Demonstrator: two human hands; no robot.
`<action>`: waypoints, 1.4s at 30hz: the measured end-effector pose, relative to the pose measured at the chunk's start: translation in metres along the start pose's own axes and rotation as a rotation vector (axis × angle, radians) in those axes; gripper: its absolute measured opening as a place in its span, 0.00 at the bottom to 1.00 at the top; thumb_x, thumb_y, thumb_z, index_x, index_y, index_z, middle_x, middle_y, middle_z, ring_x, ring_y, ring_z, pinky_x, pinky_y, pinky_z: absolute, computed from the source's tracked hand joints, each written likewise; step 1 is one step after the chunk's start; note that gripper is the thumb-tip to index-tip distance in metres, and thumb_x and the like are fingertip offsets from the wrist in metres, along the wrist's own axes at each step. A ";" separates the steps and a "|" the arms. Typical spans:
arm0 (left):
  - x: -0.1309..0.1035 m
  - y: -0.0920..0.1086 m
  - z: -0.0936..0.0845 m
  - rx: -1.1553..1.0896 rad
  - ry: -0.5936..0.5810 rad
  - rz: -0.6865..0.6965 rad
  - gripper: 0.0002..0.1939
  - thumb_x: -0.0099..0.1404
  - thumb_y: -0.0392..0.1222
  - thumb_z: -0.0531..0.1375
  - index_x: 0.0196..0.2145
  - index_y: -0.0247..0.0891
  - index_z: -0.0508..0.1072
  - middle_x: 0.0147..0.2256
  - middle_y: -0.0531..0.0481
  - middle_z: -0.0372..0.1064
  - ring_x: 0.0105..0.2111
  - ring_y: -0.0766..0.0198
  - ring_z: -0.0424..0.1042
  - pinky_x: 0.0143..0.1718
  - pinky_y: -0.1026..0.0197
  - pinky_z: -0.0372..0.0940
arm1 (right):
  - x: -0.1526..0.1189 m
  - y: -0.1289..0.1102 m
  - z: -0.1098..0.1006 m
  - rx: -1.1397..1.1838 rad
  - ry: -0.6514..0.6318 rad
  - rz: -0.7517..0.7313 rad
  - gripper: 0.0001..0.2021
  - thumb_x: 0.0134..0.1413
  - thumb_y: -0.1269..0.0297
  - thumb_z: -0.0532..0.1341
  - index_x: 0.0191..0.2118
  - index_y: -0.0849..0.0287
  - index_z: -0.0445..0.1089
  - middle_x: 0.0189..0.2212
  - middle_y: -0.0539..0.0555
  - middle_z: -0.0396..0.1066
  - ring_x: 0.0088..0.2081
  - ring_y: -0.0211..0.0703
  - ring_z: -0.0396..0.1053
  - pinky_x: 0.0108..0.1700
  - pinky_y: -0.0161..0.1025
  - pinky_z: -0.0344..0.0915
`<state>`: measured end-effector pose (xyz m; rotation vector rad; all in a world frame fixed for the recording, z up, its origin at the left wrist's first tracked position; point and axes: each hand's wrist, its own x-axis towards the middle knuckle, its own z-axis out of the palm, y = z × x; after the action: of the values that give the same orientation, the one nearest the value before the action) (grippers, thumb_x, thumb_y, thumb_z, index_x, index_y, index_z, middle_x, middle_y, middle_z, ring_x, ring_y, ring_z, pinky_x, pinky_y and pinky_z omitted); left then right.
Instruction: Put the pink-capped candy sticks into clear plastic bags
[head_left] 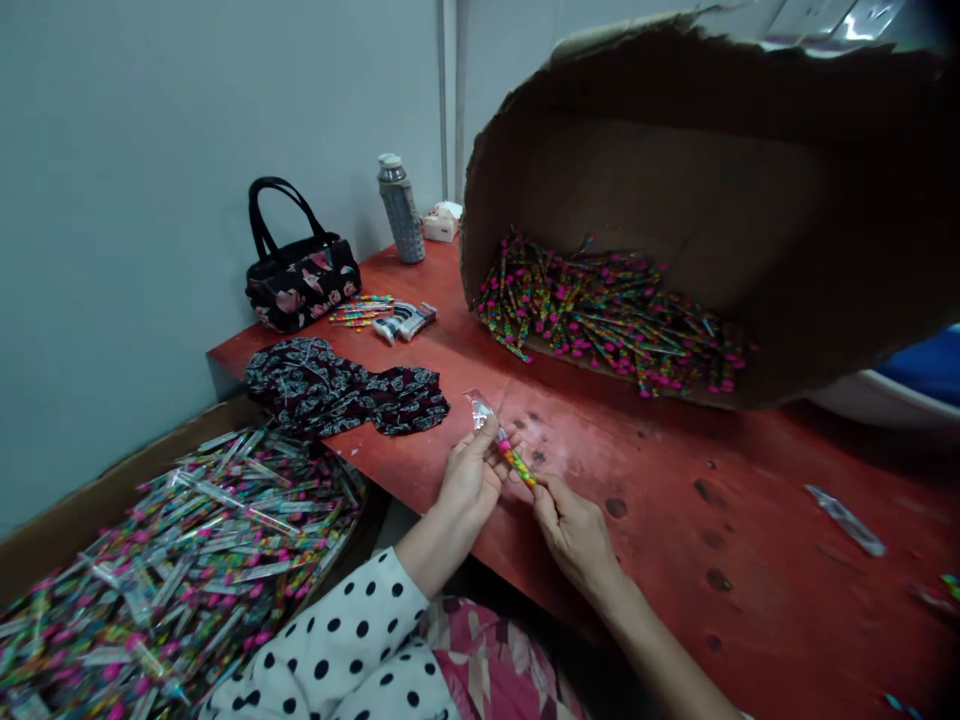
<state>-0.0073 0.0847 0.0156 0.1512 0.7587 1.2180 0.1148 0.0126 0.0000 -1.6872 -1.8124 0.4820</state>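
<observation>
My left hand (472,475) pinches a small clear plastic sleeve (480,408) between thumb and fingers, above the front edge of the red table. Its other fingers are partly spread. A thin stick (517,464) with a bright yellow, green and orange pattern and a pink end points up into the sleeve's lower part. My right hand (574,525) is closed on the stick's lower end. How far the stick sits inside the sleeve is hard to make out. More patterned sticks with pink ends (600,310) lie heaped in a large cardboard box tipped on its side behind my hands.
At lower left a carton holds many sleeved sticks (225,530). On the red table (645,580) are a dark patterned cloth (345,385), a floral handbag (304,285), a flask (403,215), a tissue pack (442,222) and, at right, a clear plastic piece (846,520). The cardboard box (720,190) fills the back right.
</observation>
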 end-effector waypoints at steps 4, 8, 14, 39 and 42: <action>-0.002 0.001 0.001 0.009 -0.023 0.003 0.10 0.52 0.38 0.65 0.30 0.31 0.69 0.27 0.47 0.72 0.28 0.65 0.72 0.31 0.64 0.67 | -0.001 0.000 -0.001 0.005 0.011 0.014 0.17 0.59 0.63 0.45 0.43 0.60 0.68 0.27 0.55 0.74 0.23 0.40 0.70 0.26 0.32 0.61; -0.004 -0.002 -0.001 0.003 -0.045 0.015 0.10 0.51 0.38 0.66 0.27 0.32 0.68 0.24 0.51 0.70 0.24 0.68 0.70 0.28 0.66 0.66 | 0.000 -0.001 -0.002 -0.011 0.026 0.012 0.17 0.59 0.64 0.45 0.43 0.61 0.68 0.27 0.55 0.74 0.24 0.41 0.71 0.27 0.33 0.62; -0.004 -0.004 -0.002 0.007 -0.017 0.004 0.10 0.52 0.39 0.65 0.29 0.33 0.68 0.26 0.49 0.71 0.26 0.67 0.72 0.30 0.66 0.66 | -0.005 -0.002 -0.001 -0.041 0.059 -0.055 0.16 0.58 0.64 0.47 0.41 0.60 0.70 0.27 0.55 0.75 0.24 0.41 0.72 0.27 0.33 0.63; -0.016 -0.011 -0.002 0.081 -0.044 0.050 0.13 0.46 0.40 0.68 0.26 0.33 0.68 0.24 0.52 0.70 0.24 0.70 0.69 0.28 0.67 0.65 | -0.011 -0.011 0.000 0.092 0.139 0.043 0.16 0.59 0.61 0.46 0.43 0.59 0.69 0.27 0.55 0.73 0.26 0.42 0.71 0.30 0.35 0.65; -0.015 -0.013 -0.005 0.181 -0.027 0.123 0.14 0.44 0.39 0.69 0.26 0.32 0.69 0.24 0.53 0.69 0.24 0.71 0.68 0.27 0.68 0.64 | -0.008 -0.016 -0.005 0.270 0.019 0.151 0.17 0.60 0.58 0.46 0.39 0.59 0.70 0.19 0.50 0.67 0.20 0.39 0.66 0.24 0.33 0.61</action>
<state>-0.0022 0.0649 0.0124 0.3672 0.8456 1.2600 0.1061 0.0025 0.0126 -1.6392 -1.5348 0.7378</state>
